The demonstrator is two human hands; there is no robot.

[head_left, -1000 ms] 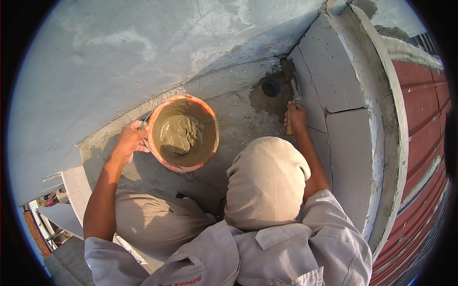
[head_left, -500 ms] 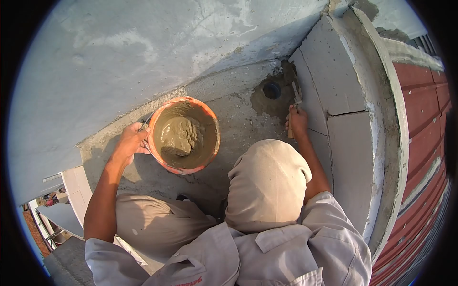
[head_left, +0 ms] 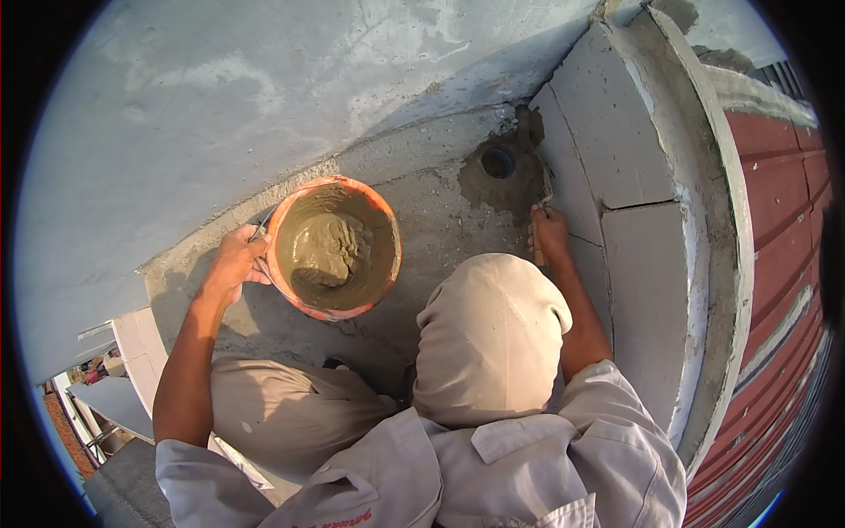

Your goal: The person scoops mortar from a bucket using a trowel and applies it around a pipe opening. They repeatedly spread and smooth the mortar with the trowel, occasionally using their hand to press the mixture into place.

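With left hand [head_left: 233, 264], clamps fingers at rim of heavy-looking bucket [head_left: 373, 195], left of centre, a sound hold; with right hand [head_left: 552, 231], closes fingers round apparent trowel [head_left: 540, 256], right of centre.

Bright side sunlight, crisp shadows (heavy fisheye curvature).

Mortar [head_left: 327, 251] lay in the bucket [head_left: 393, 231], left of the pipe opening [head_left: 498, 162]. The pipe opening lay in the floor [head_left: 444, 233], with blocks [head_left: 647, 273] to its right.
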